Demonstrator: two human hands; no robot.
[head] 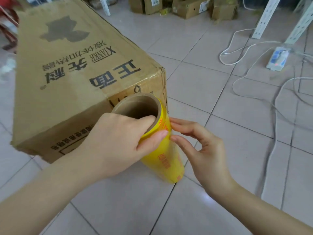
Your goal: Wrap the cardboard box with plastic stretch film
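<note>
Nearby | film roll (162,155) beside cardboard box (76,65) | cables (228,64), power strip (277,58) right

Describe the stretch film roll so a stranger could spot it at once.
Start at the big printed cardboard box on the tiled floor. At its near corner stands the roll, its top gripped by the left hand, the right hand touching its side. Only it is a bright yellow cylinder.

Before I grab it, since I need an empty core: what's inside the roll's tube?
A finger of the left hand hooks over the rim into the roll; the brown inner wall seen is otherwise bare. Deeper down is covered by that hand.
</note>
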